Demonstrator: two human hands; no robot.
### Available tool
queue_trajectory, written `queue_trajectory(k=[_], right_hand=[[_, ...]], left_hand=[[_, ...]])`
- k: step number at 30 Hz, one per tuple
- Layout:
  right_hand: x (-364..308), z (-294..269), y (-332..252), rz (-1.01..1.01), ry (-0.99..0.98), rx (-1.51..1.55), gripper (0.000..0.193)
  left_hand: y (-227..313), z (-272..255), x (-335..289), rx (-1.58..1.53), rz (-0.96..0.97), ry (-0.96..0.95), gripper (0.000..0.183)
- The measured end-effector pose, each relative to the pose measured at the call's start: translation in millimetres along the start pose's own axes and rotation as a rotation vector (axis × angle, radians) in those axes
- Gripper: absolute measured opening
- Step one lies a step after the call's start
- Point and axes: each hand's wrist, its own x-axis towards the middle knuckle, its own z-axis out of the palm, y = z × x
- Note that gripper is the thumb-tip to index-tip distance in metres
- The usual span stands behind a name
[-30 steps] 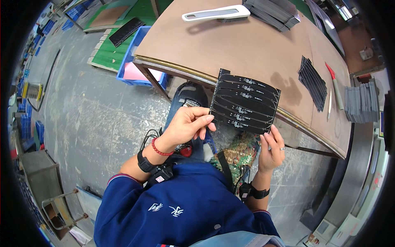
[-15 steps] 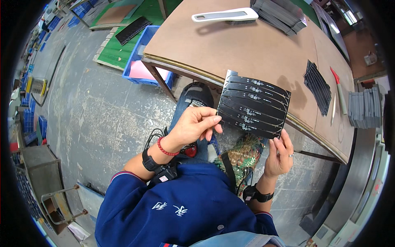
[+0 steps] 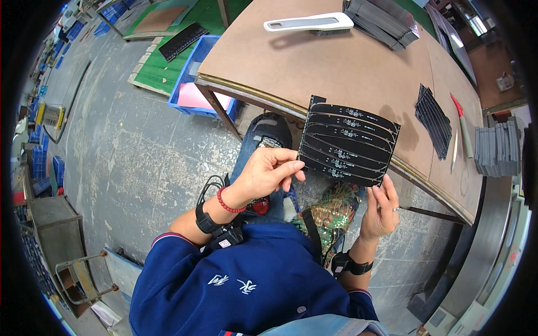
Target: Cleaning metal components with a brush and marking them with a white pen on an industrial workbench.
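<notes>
A thin black circuit board panel (image 3: 350, 145), cut by slots into several curved strips with white print, is held up in front of the table's near edge. My left hand (image 3: 273, 169) pinches its lower left corner between thumb and fingers. At the lower right corner, my right hand (image 3: 382, 208) grips the edge with its fingertips. The panel is tilted, with its printed face toward me.
On the brown table (image 3: 252, 61) lie a white-handled brush (image 3: 308, 22), a stack of grey panels (image 3: 384, 23), fanned dark panels (image 3: 434, 122) and a red-and-green tool (image 3: 463, 124). Grey pieces (image 3: 497, 148) are stacked at the right. A blue bin (image 3: 193, 73) stands left of the table.
The panel has shifted slightly right and its tilt has changed, so the glare on its surface has faded. Both hands keep their hold on it.
</notes>
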Motion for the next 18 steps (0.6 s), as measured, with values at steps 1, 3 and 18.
queue_trajectory(k=[1, 3, 18], right_hand=[[1, 0, 0, -0.006, -0.005, -0.008, 0.017], [1, 0, 1, -0.012, -0.010, -0.015, 0.017], [33, -31, 24, -0.119, -0.108, -0.143, 0.027]], left_hand=[[0, 1, 0, -0.013, 0.016, 0.019, 0.022], [-1, 1, 0, -0.012, 0.012, 0.029, 0.022], [-12, -1, -4, -0.207, -0.036, 0.133, 0.023]])
